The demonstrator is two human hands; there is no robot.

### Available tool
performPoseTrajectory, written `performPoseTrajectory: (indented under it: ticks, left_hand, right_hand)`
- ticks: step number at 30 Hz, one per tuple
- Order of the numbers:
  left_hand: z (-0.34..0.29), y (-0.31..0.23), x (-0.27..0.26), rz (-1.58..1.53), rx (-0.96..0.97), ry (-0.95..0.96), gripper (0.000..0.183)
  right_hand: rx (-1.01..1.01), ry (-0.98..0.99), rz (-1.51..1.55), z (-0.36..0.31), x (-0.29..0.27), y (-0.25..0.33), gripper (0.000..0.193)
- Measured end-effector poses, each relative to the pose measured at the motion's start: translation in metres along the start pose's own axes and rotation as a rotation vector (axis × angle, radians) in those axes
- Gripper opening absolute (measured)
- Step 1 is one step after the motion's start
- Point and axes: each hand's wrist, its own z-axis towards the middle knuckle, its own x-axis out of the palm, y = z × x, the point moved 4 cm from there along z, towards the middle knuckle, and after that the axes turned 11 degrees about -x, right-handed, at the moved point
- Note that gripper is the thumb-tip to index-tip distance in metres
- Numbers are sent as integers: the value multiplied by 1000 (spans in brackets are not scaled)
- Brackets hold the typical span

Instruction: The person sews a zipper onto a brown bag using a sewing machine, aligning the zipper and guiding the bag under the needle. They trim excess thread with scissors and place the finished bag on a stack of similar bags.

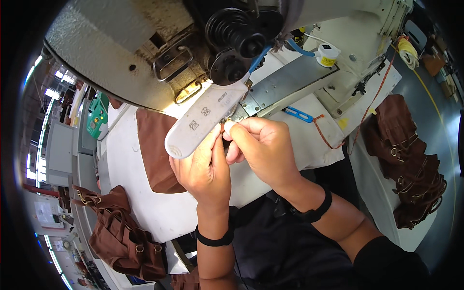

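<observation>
Both hands meet beside the needle area of a sewing machine (270, 89), at the end of its narrow metal arm. My left hand (203, 166) is closed, its fingertips partly hidden behind a long white plastic plate (203, 121) on the machine. My right hand (263, 147) is pinched, thumb against forefinger, touching the left fingertips. Between the fingers a bit of dark brown shows, too small to name. Left of my left hand, a brown leather panel (157, 150) lies on the white table (123, 159), its right edge running under that hand.
A blue thread snipper (298, 114) lies right of the hands, near a red cord (321, 133). A small white bottle (327, 55) stands on the machine. Brown leather bags are at left (128, 237), and brown leather pieces with buckles (406, 159) are stacked at right.
</observation>
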Motion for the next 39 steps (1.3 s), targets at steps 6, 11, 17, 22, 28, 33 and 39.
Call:
performPoseTrajectory:
  ticks: [6, 11, 17, 22, 28, 33, 39]
  left_hand:
    - [3, -3, -2, 8, 11, 17, 23]
    - [2, 0, -2, 21, 20, 9, 22]
    - [8, -3, -4, 58, 75, 60, 22]
    - [8, -1, -5, 42, 87, 61, 21]
    - [13, 0, -5, 58, 101, 94, 20]
    - [16, 0, -5, 30, 90, 118, 19]
    - [17, -1, -4, 37, 118, 110, 18]
  right_hand:
    - [-180, 113, -450, 12, -20, 30, 24]
    - [-135, 241, -463, 36, -17, 41, 27]
    - [-157, 230, -280, 37, -19, 33, 25]
    - [-174, 242, -316, 37, -16, 32, 26]
    - [-193, 246, -396, 39, -17, 33, 27]
    - [-178, 251, -393, 38, -17, 32, 29]
    - [-184, 259, -405, 38, -16, 32, 30]
